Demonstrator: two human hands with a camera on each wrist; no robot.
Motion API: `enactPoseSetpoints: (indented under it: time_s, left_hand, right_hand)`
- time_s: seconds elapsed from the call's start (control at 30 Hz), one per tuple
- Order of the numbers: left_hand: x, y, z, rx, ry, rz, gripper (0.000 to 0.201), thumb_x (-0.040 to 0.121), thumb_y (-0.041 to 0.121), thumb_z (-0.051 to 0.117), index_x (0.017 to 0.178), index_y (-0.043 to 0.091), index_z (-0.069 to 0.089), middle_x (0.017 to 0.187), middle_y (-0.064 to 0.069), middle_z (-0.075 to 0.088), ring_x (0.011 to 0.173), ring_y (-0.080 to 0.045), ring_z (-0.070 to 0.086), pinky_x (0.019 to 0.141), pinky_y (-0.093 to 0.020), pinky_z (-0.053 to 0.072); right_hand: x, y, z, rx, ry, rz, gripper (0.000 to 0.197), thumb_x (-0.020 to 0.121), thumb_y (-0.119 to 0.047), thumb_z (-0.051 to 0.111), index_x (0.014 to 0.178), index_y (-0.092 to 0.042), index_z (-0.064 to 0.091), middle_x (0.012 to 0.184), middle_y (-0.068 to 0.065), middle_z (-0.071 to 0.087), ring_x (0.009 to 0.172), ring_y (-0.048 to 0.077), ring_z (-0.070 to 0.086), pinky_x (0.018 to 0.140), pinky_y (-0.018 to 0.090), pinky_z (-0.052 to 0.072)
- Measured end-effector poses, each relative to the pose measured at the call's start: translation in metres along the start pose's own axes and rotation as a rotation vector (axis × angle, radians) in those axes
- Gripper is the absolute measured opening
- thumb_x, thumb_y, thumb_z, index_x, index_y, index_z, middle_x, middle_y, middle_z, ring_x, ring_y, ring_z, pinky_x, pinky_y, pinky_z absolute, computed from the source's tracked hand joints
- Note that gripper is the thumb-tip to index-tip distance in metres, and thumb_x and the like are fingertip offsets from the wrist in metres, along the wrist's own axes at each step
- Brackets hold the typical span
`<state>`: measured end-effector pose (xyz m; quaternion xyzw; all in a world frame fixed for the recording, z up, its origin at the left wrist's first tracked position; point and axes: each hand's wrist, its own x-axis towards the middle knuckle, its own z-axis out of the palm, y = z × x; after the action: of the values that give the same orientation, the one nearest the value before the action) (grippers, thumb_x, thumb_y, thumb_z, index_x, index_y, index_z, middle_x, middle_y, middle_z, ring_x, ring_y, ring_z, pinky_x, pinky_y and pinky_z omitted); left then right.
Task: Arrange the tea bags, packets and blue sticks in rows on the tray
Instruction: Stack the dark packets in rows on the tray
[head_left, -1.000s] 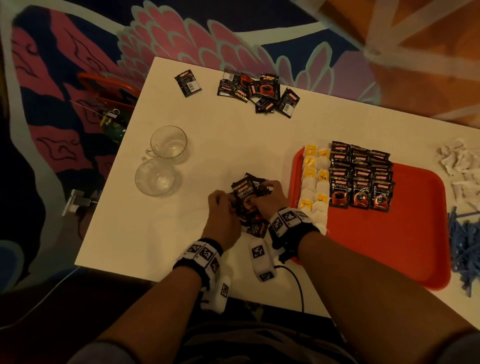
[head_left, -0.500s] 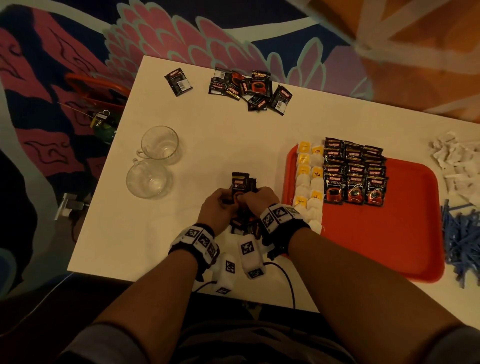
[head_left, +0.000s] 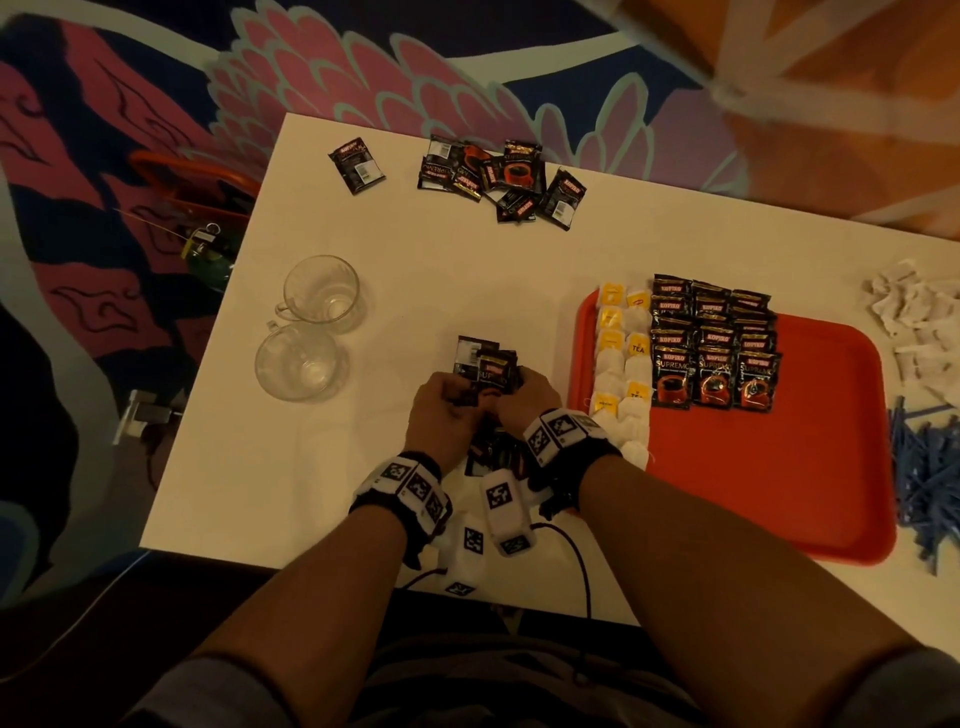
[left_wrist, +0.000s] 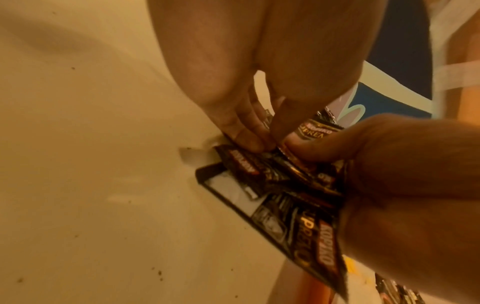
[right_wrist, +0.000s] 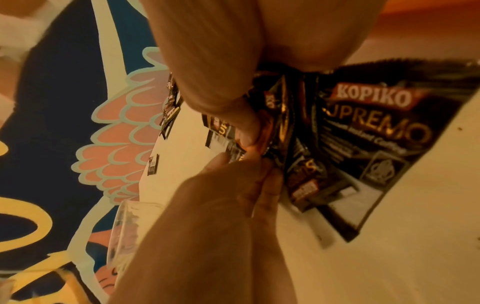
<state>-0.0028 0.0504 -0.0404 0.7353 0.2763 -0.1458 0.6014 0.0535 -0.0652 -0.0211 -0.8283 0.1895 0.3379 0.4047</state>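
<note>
Both hands meet over a bundle of black coffee packets (head_left: 485, 366) on the white table (head_left: 426, 270), just left of the red tray (head_left: 810, 467). The left hand (head_left: 441, 410) has its fingers curled round the bundle's left edge, and the right hand (head_left: 524, 397) pinches the same bundle from the right — thumbs nearly touching. The packets fan upward beyond the fingertips, and more of them show below the palms, between the two wrists. In the left wrist view the packets (left_wrist: 291, 185) overlap at odd angles under the fingers; in the right wrist view one packet (right_wrist: 376, 127) lies face up, its printed name readable, beneath the right hand. On the tray, tea bags (head_left: 621, 358) with yellow tags run in two columns along the left edge, and beside them arranged packets (head_left: 714, 343) sit in three overlapping columns. A loose heap of packets (head_left: 501, 179) lies at the table's far edge, with a single packet (head_left: 357, 165) apart to its left. Two glass mugs (head_left: 311, 327) stand left of the hands. To the right of the tray lie white sachets (head_left: 917, 322) and — nearer — a pile of blue sticks (head_left: 927, 478).
</note>
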Motion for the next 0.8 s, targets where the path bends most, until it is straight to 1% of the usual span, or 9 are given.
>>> enactPoseSetpoints:
  time_s: [0.1,0.17,0.27,0.33,0.4,0.5,0.6,0.67,0.8]
  left_hand:
    - [0.001,0.002,-0.006,0.066,0.169,-0.023,0.03,0.081,0.011,0.074,0.09,0.027,0.05,0.105,-0.013,0.061,0.088,-0.03,0.065,0.079,-0.045,0.058]
    - [-0.002,0.013,-0.016,0.076,0.226,-0.125,0.025,0.086,0.026,0.073,0.094,0.018,0.051,0.1,-0.013,0.064,0.08,-0.029,0.066,0.077,-0.046,0.059]
    - [-0.017,0.035,-0.021,-0.121,-0.097,-0.465,0.047,0.094,0.054,0.057,0.102,0.008,0.057,0.106,-0.018,0.067,0.083,-0.029,0.068,0.069,-0.041,0.061]
    - [-0.027,0.046,-0.017,-0.38,-0.325,-0.548,0.054,0.097,0.06,0.045,0.111,0.011,0.062,0.107,-0.015,0.069,0.095,-0.031,0.068,0.074,-0.041,0.058]
    - [-0.025,0.052,-0.011,-0.62,-0.335,-0.506,0.055,0.102,0.055,0.036,0.125,0.012,0.061,0.113,-0.014,0.071,0.101,-0.03,0.068,0.077,-0.04,0.056]
    - [-0.013,0.065,-0.007,-0.595,-0.248,-0.407,0.055,0.104,0.05,0.033,0.133,0.01,0.057,0.122,-0.018,0.068,0.108,-0.034,0.068,0.08,-0.042,0.058]
    - [-0.011,0.078,-0.008,-0.481,-0.294,-0.351,0.051,0.104,0.047,0.039,0.134,0.011,0.057,0.123,-0.016,0.068,0.108,-0.032,0.068,0.077,-0.042,0.06]
    - [-0.014,0.09,-0.016,-0.373,-0.319,-0.316,0.052,0.1,0.056,0.041,0.124,0.016,0.064,0.119,-0.011,0.07,0.109,-0.029,0.067,0.088,-0.045,0.057]
    - [-0.015,0.115,-0.034,-0.537,-0.27,-0.309,0.061,0.091,0.068,0.046,0.112,0.016,0.069,0.113,-0.01,0.068,0.106,-0.029,0.064,0.089,-0.044,0.053]
  right_hand:
    - [0.003,0.005,-0.005,0.112,0.028,0.012,0.038,0.081,-0.017,0.075,0.117,-0.014,0.063,0.108,0.004,0.068,0.092,0.021,0.064,0.081,0.031,0.052]
    - [0.002,0.006,-0.009,0.249,0.072,0.021,0.036,0.081,-0.012,0.076,0.115,-0.01,0.064,0.111,0.009,0.07,0.098,0.025,0.066,0.089,0.039,0.054]
    - [0.002,0.005,-0.017,0.428,0.122,-0.016,0.031,0.083,-0.007,0.074,0.112,-0.01,0.064,0.105,0.005,0.068,0.097,0.024,0.065,0.088,0.039,0.053]
    - [0.0,0.0,-0.02,0.493,0.082,-0.025,0.03,0.082,-0.005,0.073,0.111,-0.01,0.065,0.104,0.004,0.069,0.095,0.023,0.066,0.087,0.039,0.053]
    - [-0.007,-0.006,-0.022,0.544,-0.01,-0.015,0.03,0.08,-0.002,0.074,0.107,-0.011,0.067,0.105,0.01,0.072,0.096,0.029,0.068,0.09,0.047,0.054]
    - [-0.017,-0.016,-0.027,0.54,-0.087,-0.012,0.032,0.082,0.0,0.07,0.113,-0.004,0.066,0.107,0.016,0.071,0.097,0.033,0.067,0.09,0.047,0.054]
    - [-0.027,-0.026,-0.042,0.593,-0.155,-0.025,0.03,0.083,0.002,0.068,0.113,-0.004,0.066,0.102,0.014,0.072,0.09,0.029,0.069,0.075,0.039,0.057]
    - [-0.031,-0.032,-0.053,0.594,-0.181,-0.04,0.032,0.083,0.005,0.067,0.113,-0.005,0.066,0.097,0.01,0.072,0.084,0.023,0.07,0.064,0.03,0.056]
    - [-0.043,-0.044,-0.072,0.557,-0.263,-0.095,0.036,0.078,0.009,0.068,0.111,-0.005,0.068,0.102,0.014,0.073,0.094,0.03,0.07,0.081,0.04,0.056]
